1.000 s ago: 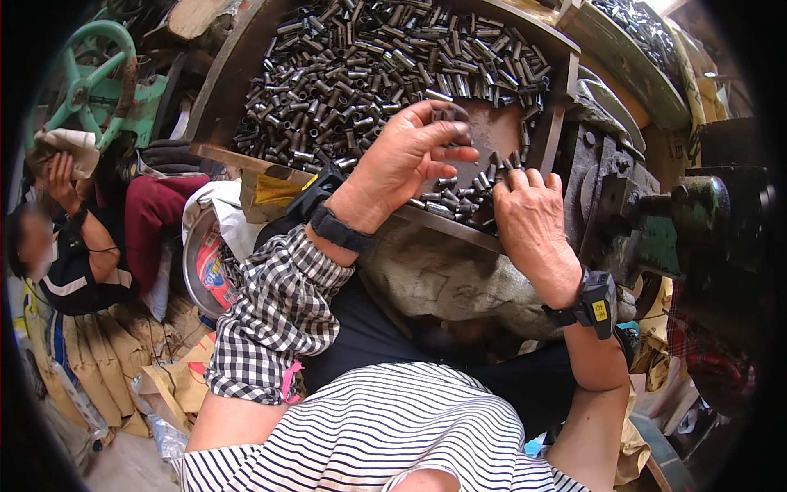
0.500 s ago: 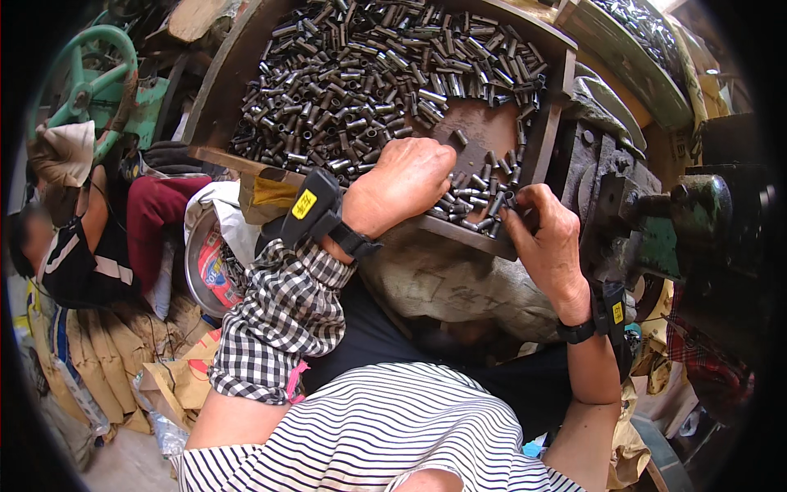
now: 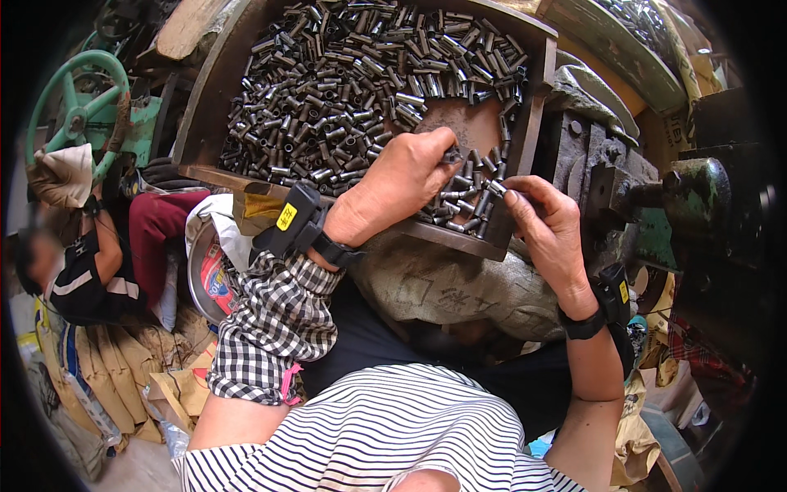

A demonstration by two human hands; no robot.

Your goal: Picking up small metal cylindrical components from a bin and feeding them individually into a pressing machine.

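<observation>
A wooden tray (image 3: 529, 139) holds a large heap of short dark metal tubes (image 3: 311, 107), with a smaller group of the same tubes (image 3: 467, 197) in its near right corner. My left hand (image 3: 398, 184) is closed over the tray's near side, and the end of a dark metal tube (image 3: 452, 155) sticks out between its thumb and fingers. At the right corner, my right hand (image 3: 548, 225) pinches a shiny metal tube (image 3: 497, 188) between thumb and forefinger, just above the small group. Part of the left hand's grip is hidden behind its knuckles.
Dark machinery (image 3: 697, 205) stands close on the right of the tray. A grey sack (image 3: 459, 283) hangs below its near edge. On the left are a metal basin (image 3: 205, 283), a green handwheel (image 3: 78, 115) and another person (image 3: 90, 262). Another tray (image 3: 623, 41) lies at the far right.
My right hand has lifted a tube off the small group. The left hand has turned, showing a tube in its fingers; a loose tube beside it no longer lies there. The view has shifted slightly.
</observation>
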